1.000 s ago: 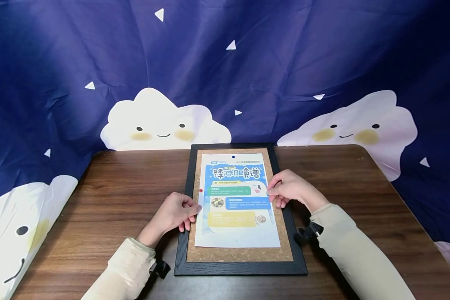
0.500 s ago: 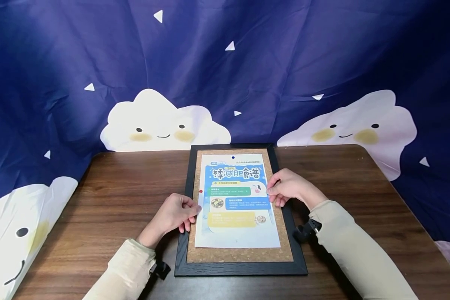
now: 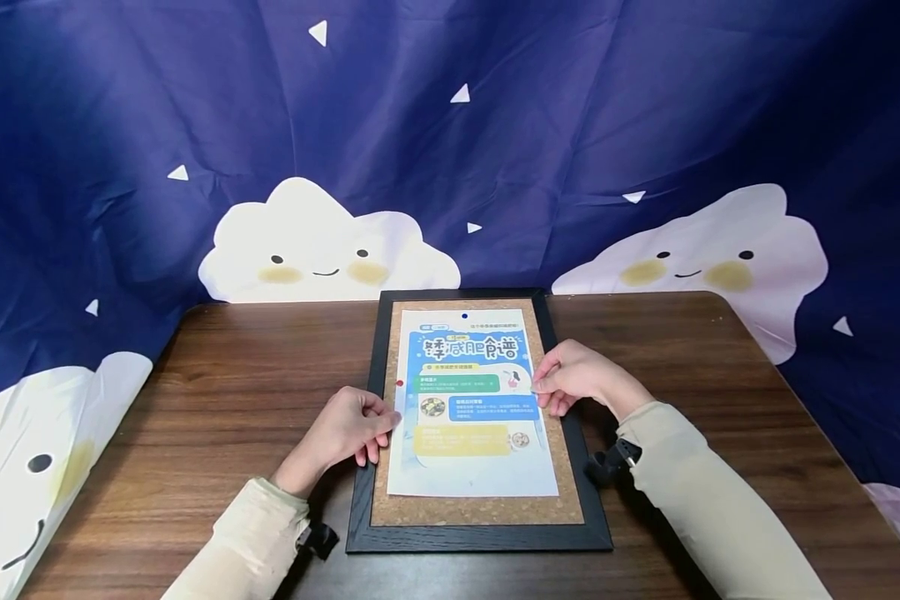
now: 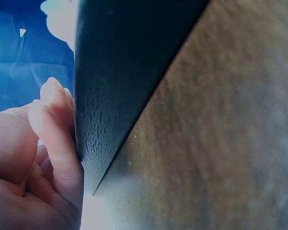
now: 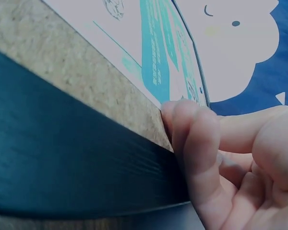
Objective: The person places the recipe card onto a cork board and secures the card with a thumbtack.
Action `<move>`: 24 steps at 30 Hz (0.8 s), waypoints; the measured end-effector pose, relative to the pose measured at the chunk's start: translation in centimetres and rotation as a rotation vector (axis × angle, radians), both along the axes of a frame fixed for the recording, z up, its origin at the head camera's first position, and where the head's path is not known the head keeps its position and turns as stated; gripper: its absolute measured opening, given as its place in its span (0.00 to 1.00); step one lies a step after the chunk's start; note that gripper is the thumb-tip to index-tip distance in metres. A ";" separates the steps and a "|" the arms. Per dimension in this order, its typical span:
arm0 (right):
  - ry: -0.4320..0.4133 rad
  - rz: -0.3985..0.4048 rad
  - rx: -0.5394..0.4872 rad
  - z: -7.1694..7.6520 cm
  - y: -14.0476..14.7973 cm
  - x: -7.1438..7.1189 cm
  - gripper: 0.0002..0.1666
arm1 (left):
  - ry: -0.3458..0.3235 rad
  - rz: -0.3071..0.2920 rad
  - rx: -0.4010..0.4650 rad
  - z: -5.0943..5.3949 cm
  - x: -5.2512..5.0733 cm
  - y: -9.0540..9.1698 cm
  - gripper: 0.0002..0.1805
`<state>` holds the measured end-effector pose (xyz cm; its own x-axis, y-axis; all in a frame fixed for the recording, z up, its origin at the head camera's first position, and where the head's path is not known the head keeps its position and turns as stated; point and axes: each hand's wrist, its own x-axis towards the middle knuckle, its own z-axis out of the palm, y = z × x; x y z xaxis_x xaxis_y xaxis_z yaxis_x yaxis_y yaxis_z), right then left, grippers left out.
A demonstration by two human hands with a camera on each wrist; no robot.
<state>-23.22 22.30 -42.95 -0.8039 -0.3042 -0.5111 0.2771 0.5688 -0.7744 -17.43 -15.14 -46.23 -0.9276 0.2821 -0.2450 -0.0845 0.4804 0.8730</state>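
A printed sheet of paper (image 3: 474,475) lies on a black-framed cork board (image 3: 480,511). A blue pushpin (image 3: 464,316) sits at its top edge and a red pushpin (image 3: 400,383) at its left edge. My left hand (image 3: 348,427) pinches the sheet's left edge below the red pin, its other fingers curled over the frame. At the sheet's right edge, the thumb and forefinger of my right hand (image 3: 581,375) pinch the paper. Whether a pin is between those right fingertips is hidden. In the right wrist view, curled fingers (image 5: 201,143) rest by the cork and frame.
The board lies on a brown wood-grain table (image 3: 255,375), whose back edge meets a dark blue curtain (image 3: 390,108) printed with clouds. Black straps with small devices (image 3: 318,540) are on both sleeved wrists.
Both hands stay at the sheet's edges with almost no movement. The whole head view shifts very slightly.
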 end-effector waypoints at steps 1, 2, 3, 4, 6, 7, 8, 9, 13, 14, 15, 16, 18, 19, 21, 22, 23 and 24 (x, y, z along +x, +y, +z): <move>0.002 -0.001 0.005 0.0 -0.1 0.0 0.09 | 0.000 0.000 0.000 0.0 0.0 0.0 0.08; 0.005 -0.001 0.009 0.0 -0.1 0.0 0.08 | 0.000 -0.001 -0.001 0.0 0.0 0.0 0.08; 0.007 0.000 0.011 0.0 -0.2 0.0 0.08 | -0.001 -0.002 -0.001 0.0 0.0 0.0 0.08; 0.011 0.002 0.015 0.1 -0.3 0.0 0.07 | -0.002 -0.002 -0.001 0.0 0.0 0.0 0.08; 0.018 0.007 0.019 0.1 -0.5 0.0 0.06 | -0.005 -0.002 -0.001 0.0 0.0 0.0 0.08; 0.021 0.009 0.019 0.1 -0.6 0.0 0.06 | -0.006 -0.002 0.000 0.1 0.0 0.0 0.08; 0.023 0.009 0.017 0.1 -0.6 0.0 0.05 | -0.006 -0.002 0.001 0.1 0.0 0.0 0.08; 0.026 0.009 0.016 0.0 -0.6 0.1 0.05 | -0.006 -0.001 0.001 0.1 0.0 0.0 0.08; 0.048 -0.002 0.002 -0.3 -0.4 0.2 0.06 | -0.010 0.008 -0.002 0.2 0.0 0.0 0.08; 0.057 -0.006 -0.014 -0.4 -0.2 0.3 0.06 | -0.012 0.012 -0.003 0.2 0.1 0.0 0.08; 0.068 -0.009 -0.034 -0.6 0.1 0.5 0.07 | -0.014 0.014 -0.004 0.2 0.1 0.0 0.08; 0.082 -0.013 -0.057 -0.8 0.4 0.6 0.08 | -0.016 0.015 -0.004 0.2 0.1 0.1 0.08; 0.107 -0.019 -0.111 -1.1 1.1 1.1 0.12 | -0.015 0.018 -0.003 0.1 0.1 0.1 0.08; 0.122 -0.022 -0.136 -1.2 1.4 1.3 0.13 | -0.013 0.016 -0.003 0.1 0.1 0.1 0.08; 0.155 -0.032 -0.158 -1.3 2.2 1.7 0.17 | -0.009 0.009 0.001 0.1 0.1 0.1 0.09; 0.178 -0.037 -0.159 -1.2 2.6 2.0 0.18 | -0.006 0.006 0.002 0.1 0.1 0.1 0.09; 0.197 -0.048 -0.161 -1.2 3.0 2.3 0.19 | -0.005 0.004 0.002 0.1 0.1 0.0 0.09; 0.217 -0.062 -0.157 -1.2 3.5 2.6 0.20 | -0.003 0.002 0.004 0.1 0.1 0.0 0.09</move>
